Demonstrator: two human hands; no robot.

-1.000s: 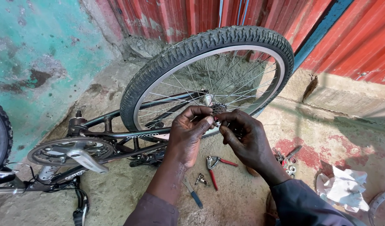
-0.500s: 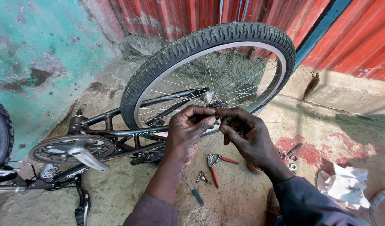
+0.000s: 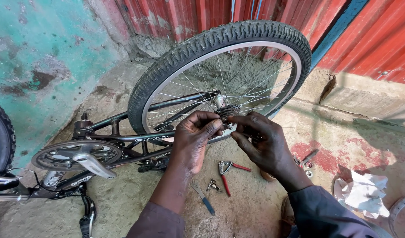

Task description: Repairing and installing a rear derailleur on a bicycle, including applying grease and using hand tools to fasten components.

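My left hand and right hand cover whatever small part sits between their fingertips by the sprocket cluster, so I cannot tell whether either hand grips it. The second wheel at the left is cut by the frame edge, as is the rim at the lower right. The small bits beside the red-handled pliers are too small to identify.

Bright daylight, soft shadows, sharp focus, edges perhaps slightly bowed, no glare
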